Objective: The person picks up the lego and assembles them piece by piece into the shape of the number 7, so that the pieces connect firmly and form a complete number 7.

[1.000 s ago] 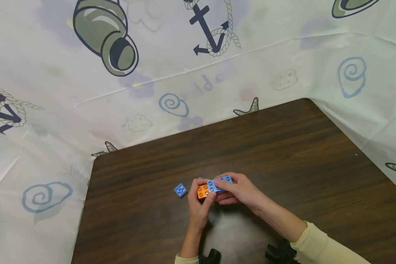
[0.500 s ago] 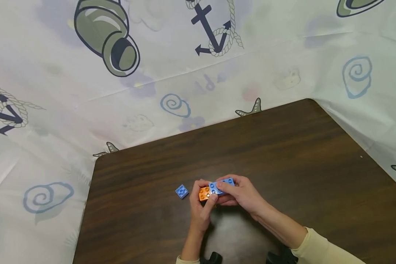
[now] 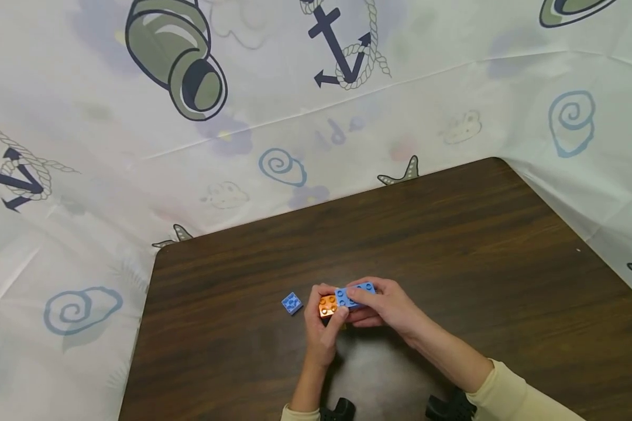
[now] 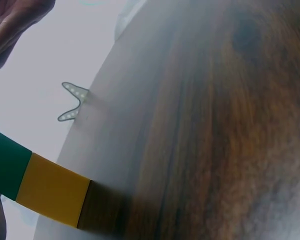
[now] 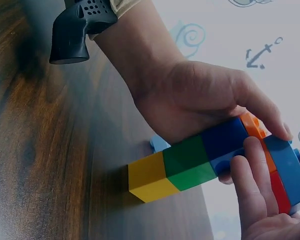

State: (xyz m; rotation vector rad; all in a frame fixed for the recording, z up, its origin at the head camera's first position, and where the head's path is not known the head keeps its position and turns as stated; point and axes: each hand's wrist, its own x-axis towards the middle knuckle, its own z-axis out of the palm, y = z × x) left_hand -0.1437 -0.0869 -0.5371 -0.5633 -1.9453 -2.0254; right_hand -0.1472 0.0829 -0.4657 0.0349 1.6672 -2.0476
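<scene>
In the head view, my left hand (image 3: 318,339) grips a stack of toy building bricks around its upper part. From bottom to top in the right wrist view run a yellow brick (image 5: 152,179), a green brick (image 5: 190,164), a dark blue brick (image 5: 226,142) and an orange brick (image 3: 328,305). A longer light blue brick (image 3: 342,297) sits over part of the orange one and juts out to the right. Below that overhang shows a red brick (image 5: 280,192). My right hand (image 3: 392,307) pinches the light blue end, thumb on top and fingers beneath.
A small blue brick (image 3: 292,303) lies on the dark wooden table (image 3: 453,234), left of the hands. Patterned white cloth (image 3: 274,76) hangs behind the table's far and side edges. Black wrist devices (image 3: 342,410) sit near both cuffs.
Both hands keep their hold on the brick stack with hardly any movement. The head view has shifted slightly.
</scene>
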